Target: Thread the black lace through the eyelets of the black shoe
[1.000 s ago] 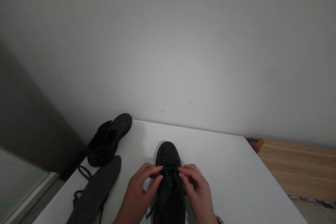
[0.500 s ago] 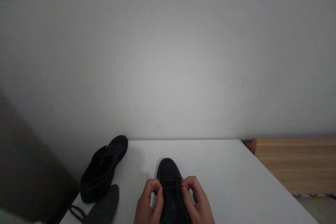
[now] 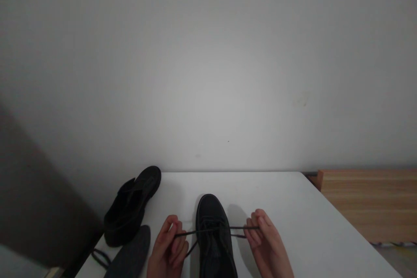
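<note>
A black shoe [image 3: 213,221] stands on the white table [image 3: 286,208] with its toe pointing at the wall. Its black lace [image 3: 195,233] runs taut across the shoe from one hand to the other. My left hand [image 3: 167,249] pinches the lace end left of the shoe. To the right of the shoe, my right hand [image 3: 269,243] pinches the other end. Both hands are held apart from the shoe's sides.
A second black shoe [image 3: 132,204] lies at the table's back left corner. A dark grey insole [image 3: 132,258] and a loose black lace [image 3: 99,258] lie by the left edge. A wooden surface [image 3: 368,204] stands to the right, a grey wall behind.
My hands have moved apart from the shoe's middle, pulling the lace ends out sideways until the lace is taut.
</note>
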### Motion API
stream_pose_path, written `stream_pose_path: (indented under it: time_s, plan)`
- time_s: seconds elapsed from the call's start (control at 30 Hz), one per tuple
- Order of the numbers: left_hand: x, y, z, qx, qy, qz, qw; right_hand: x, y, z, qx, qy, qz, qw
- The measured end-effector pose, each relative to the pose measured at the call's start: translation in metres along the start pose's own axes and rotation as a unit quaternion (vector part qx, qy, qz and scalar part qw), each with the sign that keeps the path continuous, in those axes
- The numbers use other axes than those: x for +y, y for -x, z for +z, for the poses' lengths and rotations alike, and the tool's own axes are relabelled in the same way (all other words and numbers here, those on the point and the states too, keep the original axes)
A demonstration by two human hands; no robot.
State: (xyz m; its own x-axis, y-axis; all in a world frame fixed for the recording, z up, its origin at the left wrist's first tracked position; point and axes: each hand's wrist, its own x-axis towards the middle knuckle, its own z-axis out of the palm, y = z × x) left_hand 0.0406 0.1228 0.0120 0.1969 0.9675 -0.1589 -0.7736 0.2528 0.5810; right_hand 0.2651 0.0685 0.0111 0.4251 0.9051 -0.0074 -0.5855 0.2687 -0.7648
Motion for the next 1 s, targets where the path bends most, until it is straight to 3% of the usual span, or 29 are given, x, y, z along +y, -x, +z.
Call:
stream_pose_path:
  time_s: [0.17,0.27,0.37,0.4,0.47,0.57,0.73,1.0]
  plan:
    - [0.01,0.002,-0.016,-0.012,0.051,-0.014,0.999,-0.02,0.002,-0.011,0.023,-0.025,0.003,0.999]
    - [0.009,0.008,-0.028,-0.103,-0.006,0.001,0.995,-0.028,0.009,-0.021,-0.06,-0.015,0.009,0.998]
    - [0.001,0.009,-0.028,-0.187,-0.145,-0.018,0.971,-0.029,0.012,-0.021,-0.126,-0.001,0.026,0.992]
    - [-0.001,0.008,-0.025,-0.176,-0.204,-0.007,0.963,-0.028,0.011,-0.019,-0.12,0.019,0.024,0.992]
    - [-0.004,0.003,-0.016,-0.098,-0.323,0.069,0.939,-0.026,0.006,-0.011,-0.087,0.087,0.019,0.992]
    - [-0.006,-0.003,-0.004,-0.008,-0.445,0.185,0.876,-0.019,-0.005,-0.001,-0.07,0.24,0.015,0.968]
    - [-0.009,-0.005,0.005,-0.057,-0.509,0.224,0.829,0.003,-0.01,0.011,-0.124,0.394,-0.049,0.909]
    - [-0.015,-0.004,0.008,-0.069,-0.519,0.26,0.811,0.022,-0.003,0.015,-0.122,0.409,-0.112,0.898]
